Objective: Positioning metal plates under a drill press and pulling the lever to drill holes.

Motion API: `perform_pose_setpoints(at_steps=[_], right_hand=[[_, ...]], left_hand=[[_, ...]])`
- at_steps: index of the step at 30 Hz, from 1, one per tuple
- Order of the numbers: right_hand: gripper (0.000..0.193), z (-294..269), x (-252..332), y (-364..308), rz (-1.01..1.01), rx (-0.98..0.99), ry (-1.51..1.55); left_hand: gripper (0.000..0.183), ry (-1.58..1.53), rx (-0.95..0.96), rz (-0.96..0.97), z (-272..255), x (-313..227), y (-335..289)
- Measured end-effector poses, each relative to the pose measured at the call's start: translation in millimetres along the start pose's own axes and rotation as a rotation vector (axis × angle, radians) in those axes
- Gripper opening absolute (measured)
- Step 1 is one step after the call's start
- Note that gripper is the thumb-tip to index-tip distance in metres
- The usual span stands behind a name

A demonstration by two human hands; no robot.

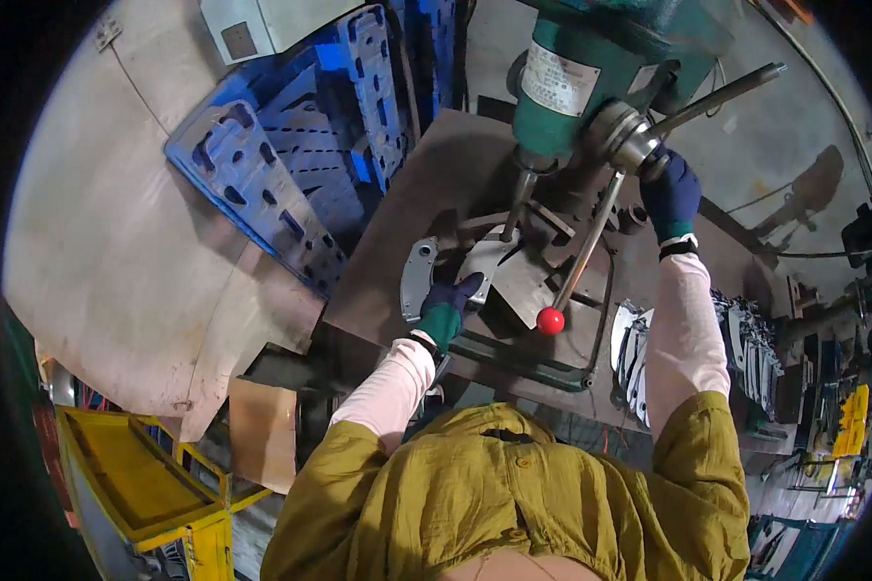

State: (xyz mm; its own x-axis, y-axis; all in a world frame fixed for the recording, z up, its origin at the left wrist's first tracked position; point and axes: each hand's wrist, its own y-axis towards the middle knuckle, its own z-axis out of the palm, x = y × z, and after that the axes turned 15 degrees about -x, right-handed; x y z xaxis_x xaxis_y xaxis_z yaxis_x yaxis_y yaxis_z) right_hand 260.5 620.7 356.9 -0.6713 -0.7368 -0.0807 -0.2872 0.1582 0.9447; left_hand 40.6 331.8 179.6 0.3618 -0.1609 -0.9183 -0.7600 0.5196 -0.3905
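My left hand [446, 308], in a dark blue glove with a green cuff, grips the near end of a curved metal plate [484, 263]. The plate's far end lies beneath the spindle [520, 198] of a green drill press [558, 97]. Whether the tool tip touches the metal I cannot tell. A second curved plate [419, 276] with small holes rests just left of that hand. Up at the right, my gloved right hand [670, 194] is closed round a feed handle by the hub [625, 137]. Another handle with a red ball knob [550, 321] slants down between my arms.
Several metal parts lie in rows [633, 353] near my right forearm, with more [749, 349] beyond it. Blue plastic pallets [262, 184] lean at the left. A yellow frame [145, 474] and a cardboard piece [263, 433] stand at the lower left.
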Motion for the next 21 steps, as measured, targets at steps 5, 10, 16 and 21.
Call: perform_pose_setpoints(at_steps=[5, 10, 16, 21], right_hand=[[0.031, 2, 24, -53, 0.184, -0.034, 0.094], [0.026, -6, 70, -83, 0.487, 0.078, 0.149], [0.027, -36, 141, -71, 0.987, 0.228, 0.494], [0.033, -88, 176, -41, 0.989, 0.338, 1.189]], left_hand=[[0.056, 0.226, -0.008, -0.096, 3, -7, 2], [0.064, 0.473, -0.010, -0.046, 8, -4, 11], [0.068, 0.704, 0.026, 0.191, -5, 32, 48], [0.064, 0.364, 0.128, -0.091, 3, 1, 17]])
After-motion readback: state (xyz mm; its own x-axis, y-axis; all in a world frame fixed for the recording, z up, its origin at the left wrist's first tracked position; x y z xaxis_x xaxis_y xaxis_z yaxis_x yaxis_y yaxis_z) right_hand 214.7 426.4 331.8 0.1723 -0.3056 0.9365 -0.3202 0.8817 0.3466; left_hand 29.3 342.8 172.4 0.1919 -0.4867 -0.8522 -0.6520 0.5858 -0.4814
